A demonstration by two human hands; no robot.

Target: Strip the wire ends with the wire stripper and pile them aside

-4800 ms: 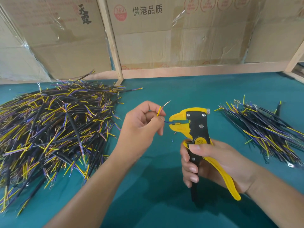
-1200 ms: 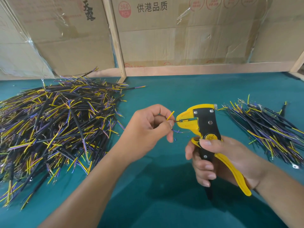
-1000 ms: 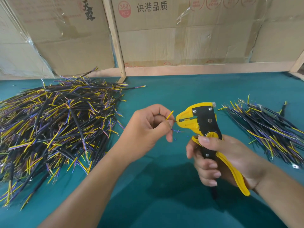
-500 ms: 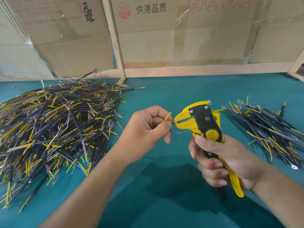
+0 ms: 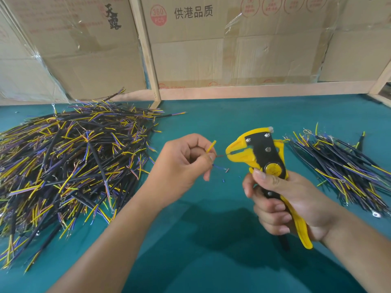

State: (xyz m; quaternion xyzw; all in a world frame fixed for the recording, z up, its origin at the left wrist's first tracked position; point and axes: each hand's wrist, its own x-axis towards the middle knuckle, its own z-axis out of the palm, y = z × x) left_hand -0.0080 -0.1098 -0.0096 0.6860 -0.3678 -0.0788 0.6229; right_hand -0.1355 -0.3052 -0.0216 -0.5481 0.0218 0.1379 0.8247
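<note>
- Mid-strip here, I'd say: left hand (image 5: 182, 166) pinched a short cable with a yellow wire (image 5: 211, 146) sticking up past the fingertips, and another thin core ran across into the nose of the wire stripper (image 5: 257, 156).
- Right hand (image 5: 289, 201) was wrapped round the stripper's handles, apparently squeezing; jaws looked closed on that core.
- Big wire pile (image 5: 69, 168) sat well out to the left of the left hand, smaller pile (image 5: 342, 166) just past the right hand.
- Tiny insulation bits (image 5: 224, 176) lay on the table (image 5: 211, 261) below and between the hands.
- Next move probably called for pulling the core free cleanly, then doing the yellow one. Can't tell which pile is the finished one.
</note>
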